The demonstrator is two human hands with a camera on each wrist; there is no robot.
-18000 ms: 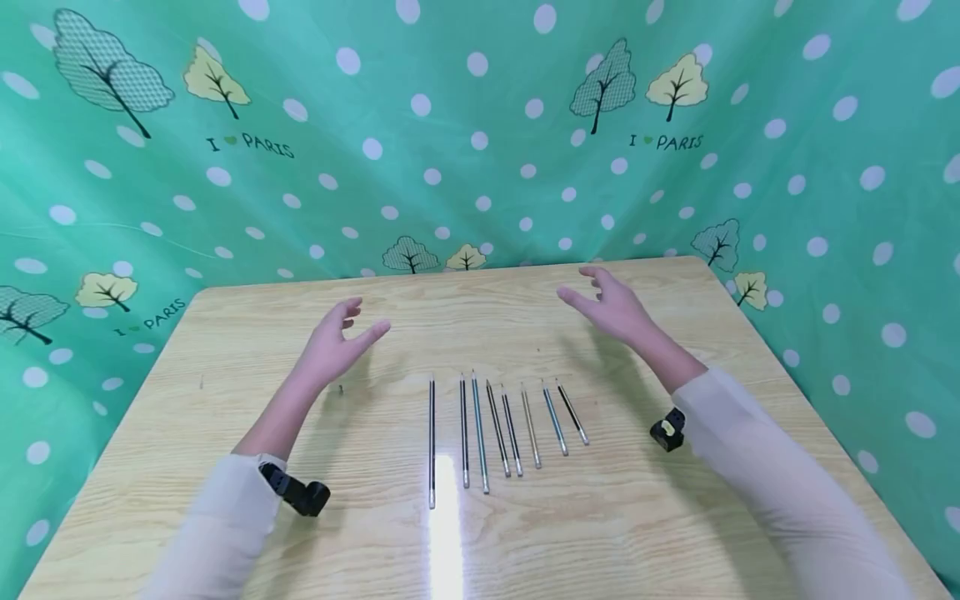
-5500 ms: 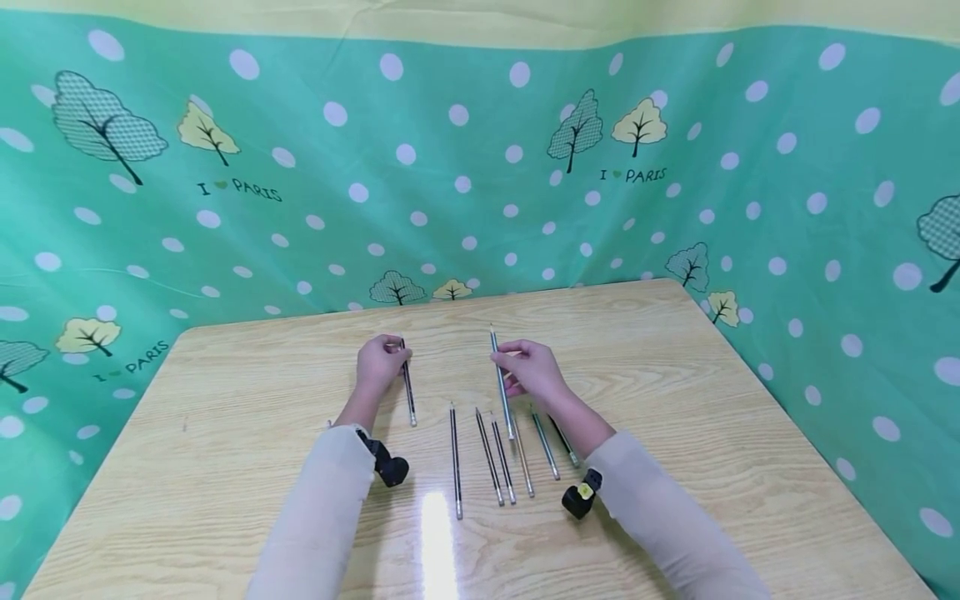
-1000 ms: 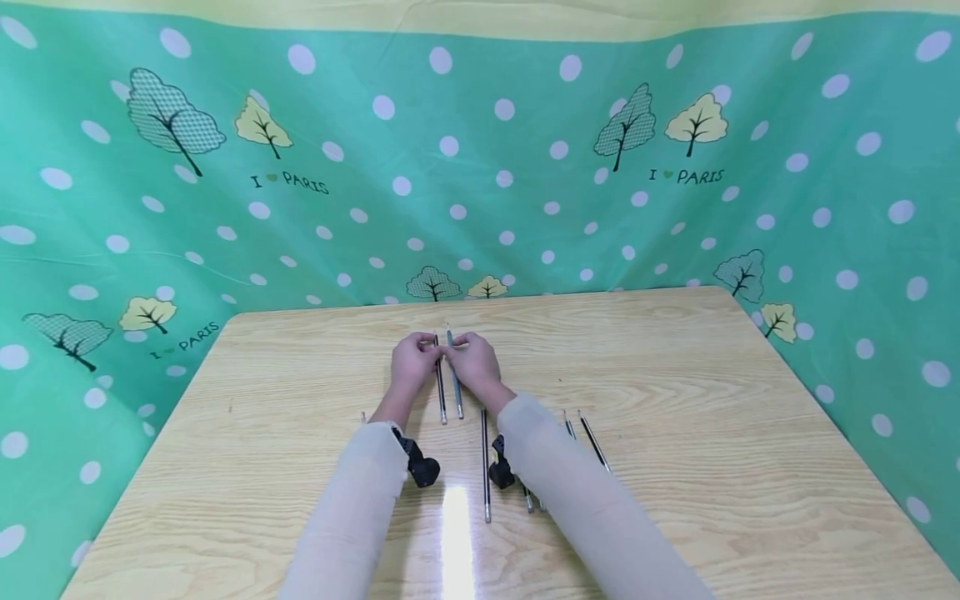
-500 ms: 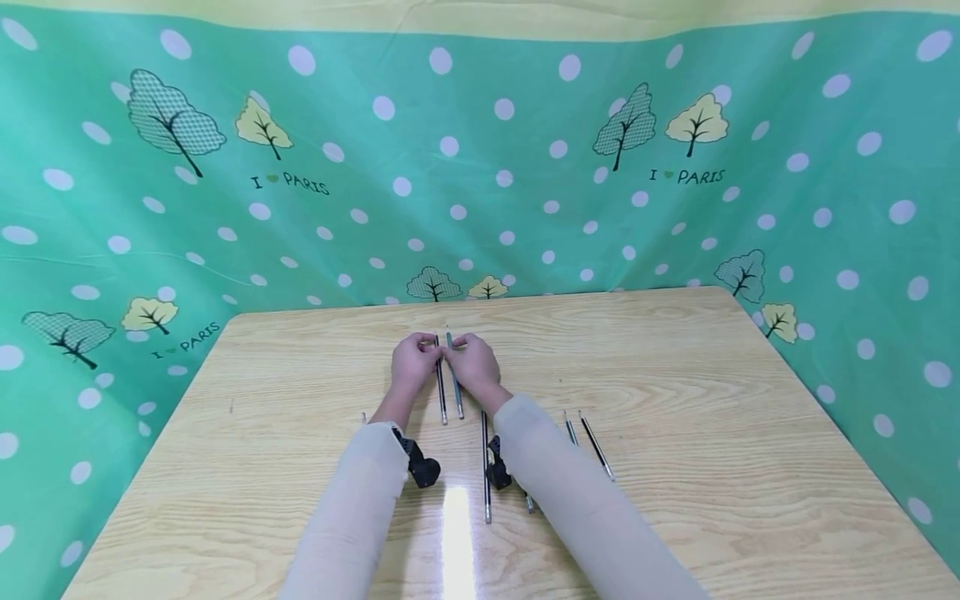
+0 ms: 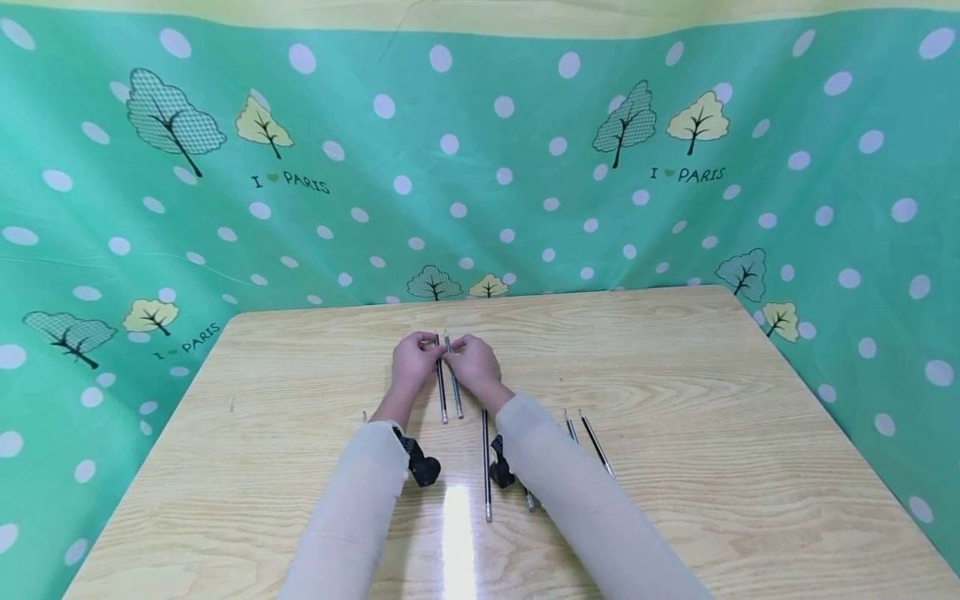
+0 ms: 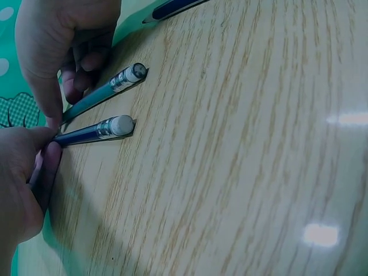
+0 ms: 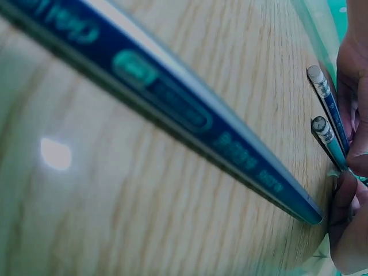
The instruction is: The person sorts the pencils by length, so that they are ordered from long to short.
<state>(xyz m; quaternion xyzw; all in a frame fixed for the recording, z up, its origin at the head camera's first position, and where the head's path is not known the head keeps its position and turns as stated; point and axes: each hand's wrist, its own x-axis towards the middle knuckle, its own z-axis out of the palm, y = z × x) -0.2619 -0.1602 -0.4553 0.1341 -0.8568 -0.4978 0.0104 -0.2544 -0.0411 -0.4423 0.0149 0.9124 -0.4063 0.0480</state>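
Left hand (image 5: 415, 362) pinches slim, dark wooden pencil (image 5: 442, 389), thumb against fingers; right hand (image 5: 476, 362) pinches slim, blue-green wooden pencil (image 5: 456, 390). Pair side by side, on or just above pale wood-grain table (image 5: 675, 375). Step, judged: aligning; next move calls for levelling ends.

Left of the pencil pair (image 5: 455, 387) is the left hand (image 5: 414, 363), right of it the right hand (image 5: 476, 365); behind it hangs a curtain (image 5: 480, 192); before it, rightward, loose pencils (image 5: 487, 483) lie on the table (image 5: 675, 375).

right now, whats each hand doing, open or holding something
Left hand: holding the dark pencil.
Right hand: holding the blue-green pencil.
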